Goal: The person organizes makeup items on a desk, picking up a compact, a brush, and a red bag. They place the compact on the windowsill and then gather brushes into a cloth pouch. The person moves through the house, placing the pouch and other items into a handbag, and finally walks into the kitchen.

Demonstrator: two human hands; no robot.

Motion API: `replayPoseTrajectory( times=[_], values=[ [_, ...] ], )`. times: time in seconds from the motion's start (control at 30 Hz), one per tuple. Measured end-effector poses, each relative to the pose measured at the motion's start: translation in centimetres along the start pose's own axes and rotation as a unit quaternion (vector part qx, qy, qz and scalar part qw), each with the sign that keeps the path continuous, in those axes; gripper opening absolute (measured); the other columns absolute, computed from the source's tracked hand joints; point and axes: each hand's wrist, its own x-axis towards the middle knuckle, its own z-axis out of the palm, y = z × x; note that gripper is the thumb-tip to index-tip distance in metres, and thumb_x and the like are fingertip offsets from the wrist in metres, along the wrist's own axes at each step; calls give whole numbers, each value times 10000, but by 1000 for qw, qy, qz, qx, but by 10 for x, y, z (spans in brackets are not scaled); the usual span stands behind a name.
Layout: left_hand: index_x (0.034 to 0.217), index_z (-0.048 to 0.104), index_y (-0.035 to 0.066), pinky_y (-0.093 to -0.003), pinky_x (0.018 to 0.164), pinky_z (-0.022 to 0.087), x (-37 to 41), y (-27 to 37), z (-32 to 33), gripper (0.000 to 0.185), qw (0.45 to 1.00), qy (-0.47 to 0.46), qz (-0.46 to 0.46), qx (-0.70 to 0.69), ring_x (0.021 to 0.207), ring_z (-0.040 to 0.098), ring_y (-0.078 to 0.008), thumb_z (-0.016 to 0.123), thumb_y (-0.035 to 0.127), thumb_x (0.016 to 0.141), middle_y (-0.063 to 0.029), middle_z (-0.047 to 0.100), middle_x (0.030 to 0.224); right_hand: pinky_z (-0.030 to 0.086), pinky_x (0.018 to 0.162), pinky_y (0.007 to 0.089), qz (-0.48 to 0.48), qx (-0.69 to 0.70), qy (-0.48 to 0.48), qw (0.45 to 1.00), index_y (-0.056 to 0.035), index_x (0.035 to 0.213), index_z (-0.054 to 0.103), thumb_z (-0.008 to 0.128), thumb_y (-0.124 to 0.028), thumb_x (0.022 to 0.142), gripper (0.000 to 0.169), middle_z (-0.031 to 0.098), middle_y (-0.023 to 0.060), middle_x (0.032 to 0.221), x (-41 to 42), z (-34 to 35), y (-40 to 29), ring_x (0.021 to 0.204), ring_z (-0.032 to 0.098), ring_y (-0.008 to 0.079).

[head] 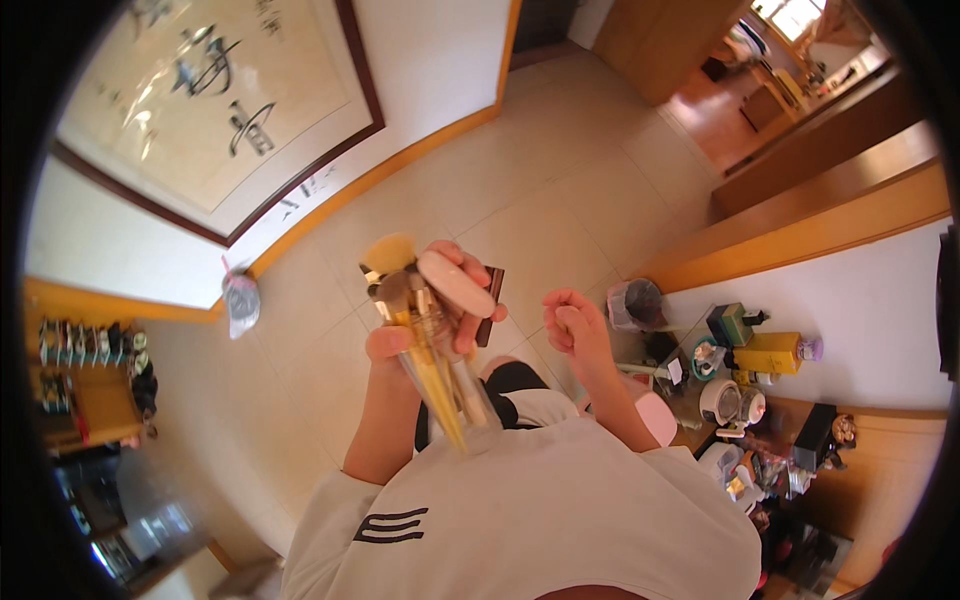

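My left hand point(390, 345) is wrapped around a bundle of makeup brushes in front of my chest. A wide pale brush head point(390, 253) and a darker brush head point(395, 289) point away from me; yellow handles point(439, 397) slant towards my shirt. A clear, blurred sleeve or cup seems to surround the lower handles. The same hand grips a pale pink oval item point(455, 283), perhaps a makeup sponge, and a thin dark flat case point(491, 306) behind it. To the right, my right hand point(574, 324) hangs in the air, fingers curled in, nothing visible in it.
On the right stands a cluttered dresser with a yellow box point(769, 352), a green box point(727, 325) and a white appliance point(720, 403). A lined waste bin point(636, 304) and a pink seat point(654, 420) are beside it. A plastic bag point(241, 304) hangs by the left wall corner.
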Motion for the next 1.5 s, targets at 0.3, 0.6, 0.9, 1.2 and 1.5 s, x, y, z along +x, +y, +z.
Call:
replayPoseTrajectory(
  times=[0.3, 0.6, 0.9, 1.2, 1.5],
  values=[
    [1164, 471, 17, -277, 709, 485, 202, -6, -80, 572, 935, 50, -156, 315, 891, 551, -130, 697, 71, 641, -111, 568, 1095, 275, 494, 171, -258, -261, 165, 916, -56, 962, 641, 603, 27, 820, 168, 555, -31, 730, 143, -15, -99, 543, 364, 11],
    [1079, 530, 128, -332, 784, 374, 455, -97, -166, 568, 691, -16, -59, 720, 822, 553, -222, 742, 74, 555, -31, 586, 958, 263, 453, 191, -414, -245, 174, 859, -57, 949, 657, 715, 19, 738, 231, 570, -11, 735, 316, -127, -272, 510, 355, 24],
    [1101, 525, 108, -363, 796, 364, 687, -161, -266, 613, 681, -3, -16, 732, 834, 583, -221, 785, 162, 548, -27, 606, 970, 273, 428, 170, -392, -315, 213, 838, -40, 916, 660, 838, -46, 632, 335, 645, 1, 836, 519, -227, -393, 538, 415, 20],
    [1097, 533, 108, -352, 775, 400, 955, -170, -382, 583, 713, -32, -38, 699, 839, 578, -248, 784, 148, 573, -42, 604, 978, 259, 441, 169, -387, -237, 191, 871, -37, 864, 621, 792, 5, 654, 274, 608, -3, 826, 754, -302, -534, 516, 369, 9],
    [1165, 443, 40, -253, 815, 495, 1185, -184, -473, 561, 877, 42, -177, 444, 963, 589, -132, 699, -19, 669, -77, 600, 1025, 274, 456, 186, -382, -170, 101, 903, -19, 887, 663, 770, 25, 705, 215, 618, 33, 772, 973, -394, -663, 524, 397, 31]
  ],
)
